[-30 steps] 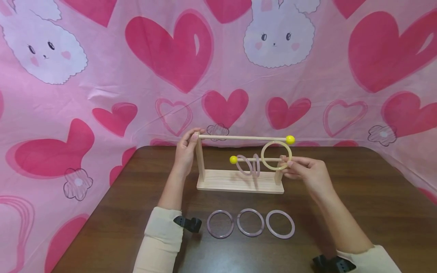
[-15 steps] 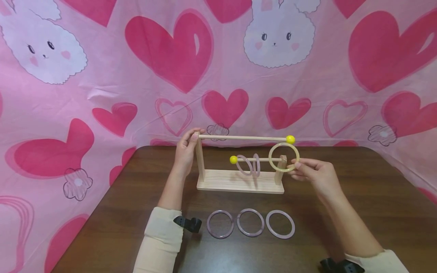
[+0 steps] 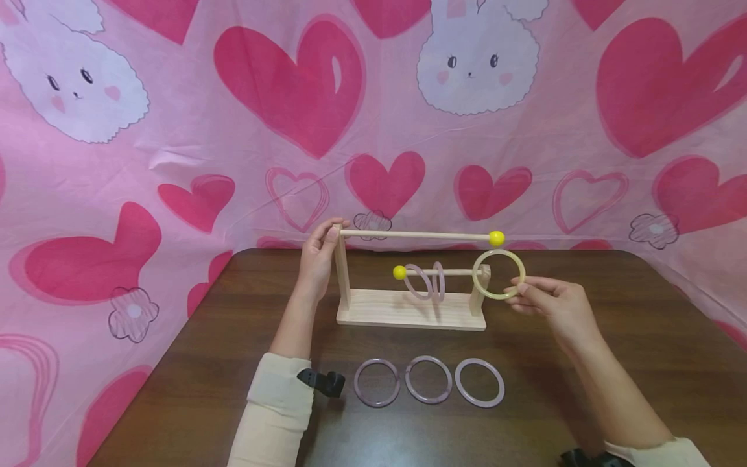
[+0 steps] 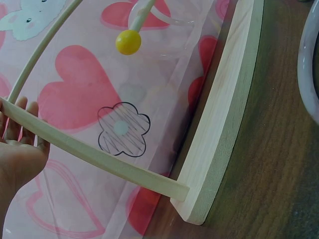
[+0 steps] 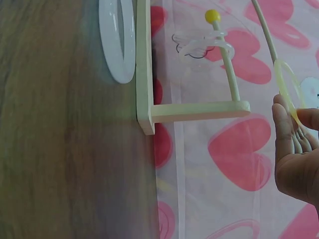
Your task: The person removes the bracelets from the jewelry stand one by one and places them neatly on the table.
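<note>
Across the far middle of the brown wooden table stands one pale wooden ring stand, with one flat base, two posts and two horizontal rods. At its left, the tall post carries the upper rod, which runs right to a yellow ball. At its right, the short post carries the lower rod, which runs left to a second yellow ball. Two lilac rings hang round that lower rod, one tilted and the other nearly edge-on.

The left hand grips the top of the tall post, thumb in front and fingers behind. The right hand pinches one pale yellow ring by its right side, between thumb and fingers. This ring is upright, just below the ball of the upper rod and off both rods; its left side overlaps the short post in the head view, though I cannot tell whether they touch.

On the near side of the stand, three more lilac rings lie flat in a row, close together, making five lilac rings in all. Behind the table hangs one pink cloth printed with hearts, two rabbit faces and three scribbled flowers.
</note>
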{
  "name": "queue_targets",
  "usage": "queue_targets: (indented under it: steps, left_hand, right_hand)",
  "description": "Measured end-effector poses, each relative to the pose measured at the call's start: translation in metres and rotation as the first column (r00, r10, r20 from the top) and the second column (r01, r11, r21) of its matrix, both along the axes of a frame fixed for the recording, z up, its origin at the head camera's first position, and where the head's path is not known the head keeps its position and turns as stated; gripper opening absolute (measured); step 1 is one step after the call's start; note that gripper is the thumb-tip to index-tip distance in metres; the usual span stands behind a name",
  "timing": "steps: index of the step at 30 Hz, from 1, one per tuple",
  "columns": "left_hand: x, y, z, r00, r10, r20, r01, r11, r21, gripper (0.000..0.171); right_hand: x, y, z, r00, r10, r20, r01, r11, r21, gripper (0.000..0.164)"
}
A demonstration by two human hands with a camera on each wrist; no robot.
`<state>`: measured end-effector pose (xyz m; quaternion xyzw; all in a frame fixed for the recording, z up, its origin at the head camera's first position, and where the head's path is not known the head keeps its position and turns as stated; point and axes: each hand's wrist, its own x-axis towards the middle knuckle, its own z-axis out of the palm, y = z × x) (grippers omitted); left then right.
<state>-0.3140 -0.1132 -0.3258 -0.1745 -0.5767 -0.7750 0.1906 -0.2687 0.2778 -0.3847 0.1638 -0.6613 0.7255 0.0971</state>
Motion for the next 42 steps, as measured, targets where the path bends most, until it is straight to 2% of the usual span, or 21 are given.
queue_targets:
  steps: [4,7,10,16,18,21,24,29,32,36,39,42]
  left_hand:
    - [0.0,0.0,0.0,1.0,0.002,0.006,-0.002,1.0,-0.001,0.017]
    - [0.0,0.001,0.0,1.0,0.003,0.013,-0.003,1.0,-0.002,0.017]
    - [-0.001,0.001,0.0,1.0,0.003,0.015,-0.003,1.0,-0.004,0.018]
    - [-0.002,0.001,0.0,1.0,0.003,0.008,-0.003,1.0,-0.007,0.02]
    - [-0.002,0.001,0.0,1.0,0.003,0.006,-0.003,1.0,-0.006,0.019]
    - [-0.002,0.001,0.0,1.0,0.002,0.002,-0.002,1.0,-0.004,0.019]
    - [-0.002,0.001,0.0,1.0,0.002,-0.004,-0.002,1.0,-0.008,0.02]
    - [-0.002,-0.001,-0.001,1.0,0.003,-0.001,-0.003,1.0,-0.009,0.019]
    - [-0.003,-0.002,-0.001,1.0,0.005,0.003,-0.005,1.0,-0.013,0.019]
    - [-0.001,-0.002,-0.001,1.0,0.003,0.006,-0.003,1.0,-0.01,0.018]
    - [-0.001,-0.001,-0.001,1.0,0.002,0.008,-0.002,1.0,-0.004,0.017]
    - [-0.001,-0.001,-0.001,1.0,0.005,0.004,-0.005,1.0,-0.007,0.017]
  right_hand:
    - [-0.032,0.029,-0.043,0.997,-0.071,0.022,0.07,0.997,0.01,0.031]
    - [-0.037,0.037,-0.051,0.993,-0.115,0.029,0.113,0.992,0.049,0.035]
    - [-0.031,0.037,-0.043,0.996,-0.077,0.036,0.076,0.996,0.039,0.03]
    - [0.005,0.016,0.002,0.998,-0.021,0.061,0.018,0.999,0.046,0.016]
    - [0.012,0.012,0.009,0.997,-0.022,0.077,0.019,0.999,0.038,0.013]
    - [0.016,0.012,0.011,0.996,-0.013,0.091,0.01,0.999,0.033,0.012]
    - [0.014,0.017,0.007,0.993,-0.024,0.115,0.019,0.999,0.043,0.012]
    - [-0.004,0.04,-0.02,0.987,-0.03,0.155,0.019,0.997,0.073,0.012]
    - [0.001,0.037,-0.013,0.985,-0.025,0.169,0.007,0.994,0.105,0.011]
    - [0.023,0.021,0.014,0.981,0.048,0.19,-0.064,0.995,0.08,0.023]
    - [0.028,0.021,0.019,0.973,0.088,0.212,-0.103,0.993,0.063,0.029]
    - [0.03,0.024,0.02,0.97,0.089,0.225,-0.11,0.99,0.084,0.031]
